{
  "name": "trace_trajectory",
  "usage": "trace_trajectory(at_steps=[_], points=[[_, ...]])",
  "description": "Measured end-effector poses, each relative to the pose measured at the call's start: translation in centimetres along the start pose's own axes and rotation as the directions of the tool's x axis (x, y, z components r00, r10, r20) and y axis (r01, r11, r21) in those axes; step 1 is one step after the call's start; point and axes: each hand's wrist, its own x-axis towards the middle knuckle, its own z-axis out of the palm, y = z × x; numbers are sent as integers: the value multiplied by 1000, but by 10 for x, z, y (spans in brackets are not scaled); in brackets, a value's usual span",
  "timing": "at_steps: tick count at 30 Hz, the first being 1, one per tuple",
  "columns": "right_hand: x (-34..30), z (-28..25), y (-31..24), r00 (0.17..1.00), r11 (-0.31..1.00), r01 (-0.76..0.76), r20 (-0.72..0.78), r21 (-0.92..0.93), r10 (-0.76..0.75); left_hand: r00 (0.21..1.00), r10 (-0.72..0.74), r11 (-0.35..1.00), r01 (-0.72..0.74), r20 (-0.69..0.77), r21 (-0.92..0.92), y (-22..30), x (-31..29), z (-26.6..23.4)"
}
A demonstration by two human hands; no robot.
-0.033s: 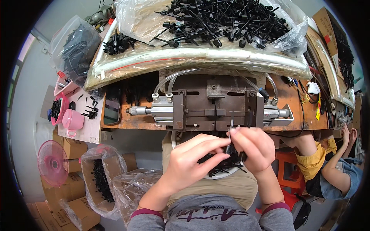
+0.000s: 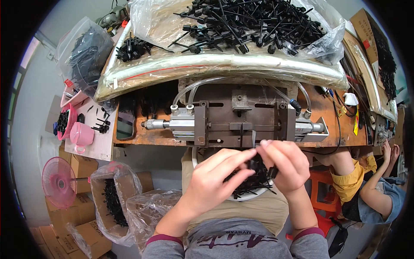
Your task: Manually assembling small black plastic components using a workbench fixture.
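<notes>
My two hands come together above a white round basket [image 2: 241, 197] of black plastic parts on my lap. My left hand [image 2: 215, 178] pinches a small black plastic part [image 2: 251, 164] between thumb and fingers. My right hand [image 2: 286, 168] is closed beside it; a thin, pale, blade-like strip [image 2: 254, 137] juts up from near its fingertips, its grip end hidden. Another black piece [image 2: 272, 172] shows beneath the right fingers. Just beyond my hands, a dark metal clamping fixture [image 2: 222, 95] with a silver air cylinder [image 2: 182, 126] on the left sits at the bench edge.
A plastic-lined tray [image 2: 224, 64] heaped with black stemmed parts stands behind the fixture. Pink cup [image 2: 82, 134], pink fan [image 2: 59, 183] and lined carton [image 2: 98, 190] are at left. Right, a co-worker's hands [image 2: 390, 152] work near an orange stool [image 2: 321, 190].
The pale strip has shifted slightly left and its angle has changed. My right fingertips have lifted a little, and my left fingers have moved slightly around the black part.
</notes>
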Motion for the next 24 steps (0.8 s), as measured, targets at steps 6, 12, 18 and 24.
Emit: trace_trajectory(at_steps=[6,12,18,24], points=[[-1,-19,-5,974,969,-221,72,110,214,989,134,871,-144,55,469,-22,-2,10],[-9,-19,-8,968,941,-250,98,228,233,975,148,793,-216,164,569,-30,5,15],[-12,-16,-13,962,919,-274,82,283,262,986,97,835,-153,132,528,-33,7,15],[-8,-17,-18,945,943,-301,176,141,275,991,65,827,-120,119,549,-33,5,16]])
